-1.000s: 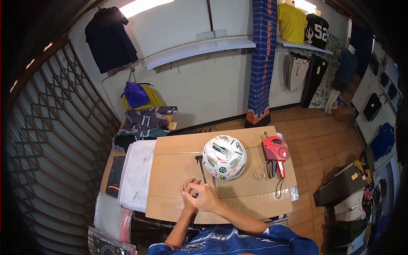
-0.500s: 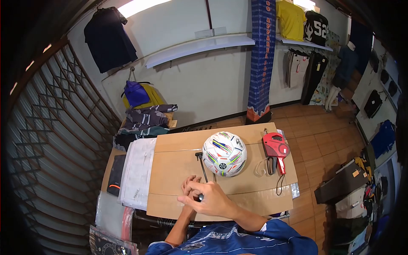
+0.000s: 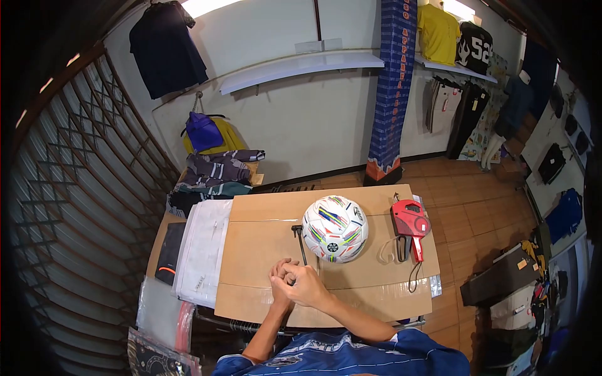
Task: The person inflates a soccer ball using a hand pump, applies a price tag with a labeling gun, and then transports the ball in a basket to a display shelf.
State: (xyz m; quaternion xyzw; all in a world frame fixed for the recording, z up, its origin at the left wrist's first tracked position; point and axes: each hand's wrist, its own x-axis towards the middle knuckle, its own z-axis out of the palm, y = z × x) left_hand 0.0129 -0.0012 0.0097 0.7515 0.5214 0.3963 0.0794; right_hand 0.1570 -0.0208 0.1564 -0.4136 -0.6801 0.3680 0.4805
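Observation:
My right hand (image 3: 305, 287) is closed over the near end of a black hand pump (image 3: 301, 246). The pump's T-shaped handle and thin rod stick out beyond my knuckles, beside the ball. Against the right hand, my left hand (image 3: 279, 276) has its fingers curled in, and the two hands meet. What lies between the fingers is mostly hidden. A white soccer ball (image 3: 335, 229) with colored streaks rests just past the hands on a flattened cardboard sheet (image 3: 257, 250), touching neither hand.
A red price-label gun (image 3: 411, 219) lies right of the ball with a dark cord loop. White plastic-wrapped packs (image 3: 202, 250) are stacked at the left edge, near folded clothes (image 3: 219, 169). A blue pillar (image 3: 393, 94) and wall shelf (image 3: 304, 70) stand behind. A folding metal gate (image 3: 94, 188) is left.
My right hand's thumb and fingers have closed in, and my left fingers have drawn up against them. The dark round end seen in the right hand is now covered. The view has shifted slightly.

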